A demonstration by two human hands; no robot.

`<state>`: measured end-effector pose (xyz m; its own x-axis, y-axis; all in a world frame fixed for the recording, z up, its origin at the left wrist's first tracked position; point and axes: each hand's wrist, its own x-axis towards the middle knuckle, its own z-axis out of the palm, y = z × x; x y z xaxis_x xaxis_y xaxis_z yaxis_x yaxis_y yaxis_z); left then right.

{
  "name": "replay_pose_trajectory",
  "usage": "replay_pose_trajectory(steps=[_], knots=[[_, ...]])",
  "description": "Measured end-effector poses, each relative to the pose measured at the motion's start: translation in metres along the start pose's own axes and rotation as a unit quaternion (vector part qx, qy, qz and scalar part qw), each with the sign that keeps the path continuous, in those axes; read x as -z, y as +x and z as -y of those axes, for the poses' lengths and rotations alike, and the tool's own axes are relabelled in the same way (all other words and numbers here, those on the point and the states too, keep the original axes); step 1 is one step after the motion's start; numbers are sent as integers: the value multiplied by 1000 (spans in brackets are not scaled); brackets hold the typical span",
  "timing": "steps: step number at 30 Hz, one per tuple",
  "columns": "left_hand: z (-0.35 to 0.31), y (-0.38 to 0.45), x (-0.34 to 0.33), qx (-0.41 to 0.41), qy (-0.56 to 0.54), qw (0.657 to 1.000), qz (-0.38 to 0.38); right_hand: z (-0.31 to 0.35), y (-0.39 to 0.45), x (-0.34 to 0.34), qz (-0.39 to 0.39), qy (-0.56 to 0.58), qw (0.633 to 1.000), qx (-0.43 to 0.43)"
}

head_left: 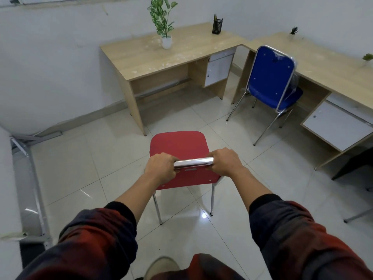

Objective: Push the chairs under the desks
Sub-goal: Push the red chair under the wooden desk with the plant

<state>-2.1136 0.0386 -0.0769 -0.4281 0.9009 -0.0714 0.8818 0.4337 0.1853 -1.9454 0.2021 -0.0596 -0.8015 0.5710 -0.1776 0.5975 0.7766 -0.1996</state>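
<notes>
two chairs (pixel 178 147) (pixel 271 77), two desks (pixel 161 57) (pixel 323 63), three plants (pixel 162 19) (pixel 293 31) (pixel 367 57)

One head-worn view looks forward and down — close over the red chair (pixel 179 146), desks (pixel 171 55) beyond.

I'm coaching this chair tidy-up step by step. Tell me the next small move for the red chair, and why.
Probably push the red padded chair straight ahead across the tiles toward the open knee space of the light wooden desk with the potted plant. Both the left hand and right hand already grip its chrome back rail, and the chair stands short of the desk.
</notes>
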Motion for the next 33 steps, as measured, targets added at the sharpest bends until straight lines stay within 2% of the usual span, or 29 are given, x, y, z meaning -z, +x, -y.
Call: replay_pose_trajectory(steps=[6, 12, 16, 19, 24, 28, 33], knots=[[21, 1, 16, -9, 19, 999, 32, 20, 3, -12, -42, 10, 999, 21], [79, 14, 28, 60, 25, 996, 57, 71, 25, -29, -59, 39, 996, 45], [98, 37, 39, 45, 40, 997, 55, 79, 50, -24, -72, 35, 995, 56], [101, 61, 45, 24, 45, 998, 26, 70, 75, -6, -75, 24, 995, 56], [85, 101, 49, -18, 50, 998, -27, 38, 112, 33, -16, 4, 999, 36], [66, 128, 48, -23, 34, 998, -42, 11, 136, 57, 16, 8, 1000, 6], [67, 156, 49, -54, 23, 997, -42, 0, 152, 58, -25, 12, 1000, -14]])
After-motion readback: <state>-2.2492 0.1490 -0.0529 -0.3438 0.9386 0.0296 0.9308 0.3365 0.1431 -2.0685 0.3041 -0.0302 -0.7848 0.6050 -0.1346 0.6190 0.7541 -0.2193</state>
